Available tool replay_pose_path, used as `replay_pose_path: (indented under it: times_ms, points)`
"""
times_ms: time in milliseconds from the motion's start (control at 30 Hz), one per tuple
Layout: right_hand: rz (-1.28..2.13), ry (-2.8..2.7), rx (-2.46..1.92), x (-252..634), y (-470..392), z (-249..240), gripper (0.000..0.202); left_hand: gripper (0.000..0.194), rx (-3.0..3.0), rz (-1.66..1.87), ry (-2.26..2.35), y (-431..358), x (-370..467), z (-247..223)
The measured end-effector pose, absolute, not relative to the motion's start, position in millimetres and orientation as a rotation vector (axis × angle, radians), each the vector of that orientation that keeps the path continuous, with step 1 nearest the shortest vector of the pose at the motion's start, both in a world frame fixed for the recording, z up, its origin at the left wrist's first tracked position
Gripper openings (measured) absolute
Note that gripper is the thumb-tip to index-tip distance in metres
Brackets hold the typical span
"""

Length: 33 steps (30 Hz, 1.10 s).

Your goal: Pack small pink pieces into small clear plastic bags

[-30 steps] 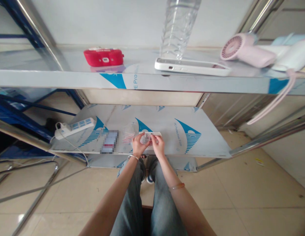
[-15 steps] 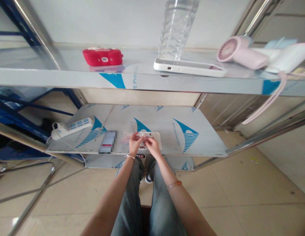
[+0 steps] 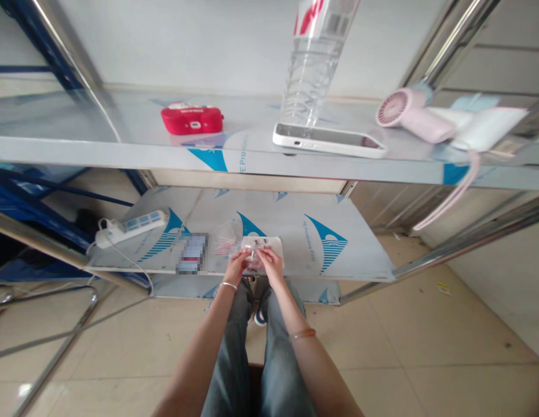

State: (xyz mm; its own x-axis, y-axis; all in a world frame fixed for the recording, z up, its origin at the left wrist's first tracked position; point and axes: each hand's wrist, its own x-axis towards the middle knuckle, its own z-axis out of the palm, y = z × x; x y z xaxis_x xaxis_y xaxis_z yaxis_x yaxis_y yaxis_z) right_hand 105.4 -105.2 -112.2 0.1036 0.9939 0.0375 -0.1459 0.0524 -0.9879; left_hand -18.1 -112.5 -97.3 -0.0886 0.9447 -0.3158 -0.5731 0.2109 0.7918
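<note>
At the front edge of the lower shelf, my left hand and my right hand face each other, fingers closed in pinches. Between the fingertips they hold a small clear plastic bag, with reddish bits showing in or behind it. Its contents are too small to make out. Beneath and behind the fingers lies a white sheet bearing small dark marks or pieces. Left of it, a clear bag of thin pink sticks rests on the shelf.
On the lower shelf are a phone with a blurred screen and a white power strip. The upper shelf holds a red case, a water bottle, a white-cased phone and a pink handheld fan.
Both hands have come slightly nearer to me, uncovering more of the white sheet and the bag of pink sticks. The view has tilted up a little, showing the bottle's label.
</note>
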Motion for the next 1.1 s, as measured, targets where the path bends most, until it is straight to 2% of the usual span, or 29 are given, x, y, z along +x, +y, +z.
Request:
replay_pose_path:
  times_ms: [333, 567, 800, 1100]
  points:
    - [1.163, -0.876, -1.207, 93, -174, -106, 0.035, 0.029, 0.625, 1.245, 1.026, -153, -21, -78]
    - [1.143, -0.714, -1.265, 118, -195, -61, 0.046, 0.038, 0.893, 1.113, 1.061, -179, -11, -32]
    - [1.163, -0.761, -1.262, 126, -217, -20, 0.041, 0.037, 1.116, 1.183, 1.160, -202, -10, -2]
    - [1.146, -0.856, -1.222, 109, -220, 4, 0.036, 0.028, 1.253, 1.365, 1.295, -223, -14, 28]
